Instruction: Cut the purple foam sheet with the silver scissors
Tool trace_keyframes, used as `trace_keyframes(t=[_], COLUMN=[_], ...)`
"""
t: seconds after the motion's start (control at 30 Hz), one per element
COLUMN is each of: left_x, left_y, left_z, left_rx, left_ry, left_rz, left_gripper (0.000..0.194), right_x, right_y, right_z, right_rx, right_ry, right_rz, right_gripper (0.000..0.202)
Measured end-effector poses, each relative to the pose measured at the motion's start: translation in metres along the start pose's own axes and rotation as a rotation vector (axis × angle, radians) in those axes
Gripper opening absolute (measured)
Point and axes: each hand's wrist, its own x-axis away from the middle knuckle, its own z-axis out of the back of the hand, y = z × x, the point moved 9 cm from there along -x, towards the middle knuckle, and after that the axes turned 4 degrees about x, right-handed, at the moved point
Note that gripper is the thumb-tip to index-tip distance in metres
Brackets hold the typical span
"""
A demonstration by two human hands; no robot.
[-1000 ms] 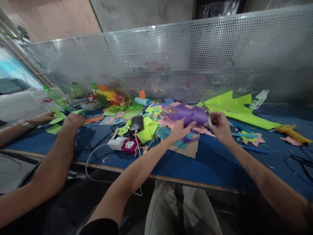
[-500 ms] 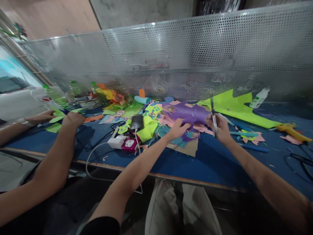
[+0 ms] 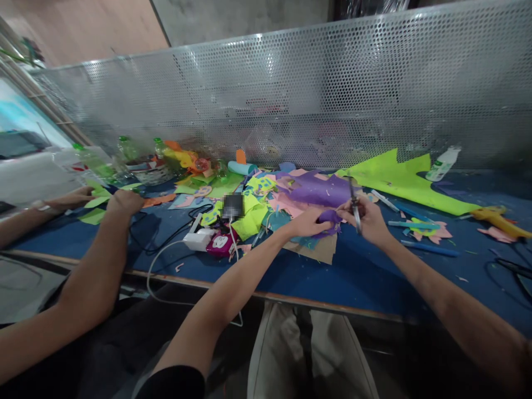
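L hand (image 3: 311, 223) shifted R | purple scrap (image 3: 328, 216) part-hid, prob. pinched | scissors (image 3: 356, 213) blurry

Table (image 3: 353, 282) front seemingly passable, panel (image 3: 291, 105) behind

Left of the yellow glue gun (image 3: 499, 219), a metal tool (image 3: 356, 209) was blurred and pixelation hid a small dark object (image 3: 233, 205).

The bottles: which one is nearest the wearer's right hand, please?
The white bottle, beside the large lime sheet; the green-capped bottles stand farther from that right hand.
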Motion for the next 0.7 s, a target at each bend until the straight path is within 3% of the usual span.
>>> trace_keyframes(t=[0.1,0.27,0.53,0.7], left_x=[-0.001,-0.003,-0.002,0.003], left_y=[0.002,0.003,-0.003,0.0], left_z=[-0.002,0.005,0.024,0.036], left_rx=[-0.039,-0.057,0.11,0.278], left_ry=[-0.022,0.039,0.254,0.332], left_rz=[-0.047,-0.054,0.024,-0.017], left_gripper=[0.034,0.039,0.032,0.039], right_x=[0.001,-0.001,-0.002,0.0], right_y=[0.008,0.012,0.007,0.004], right_z=[-0.006,-0.004,0.001,-0.01], right_rx=[0.073,0.072,0.057,0.101], right_ry=[-0.035,0.0,0.055,-0.11], right_rz=[-0.004,-0.008,-0.042,-0.055], right_gripper=[0.035,0.035,0.039,0.033])
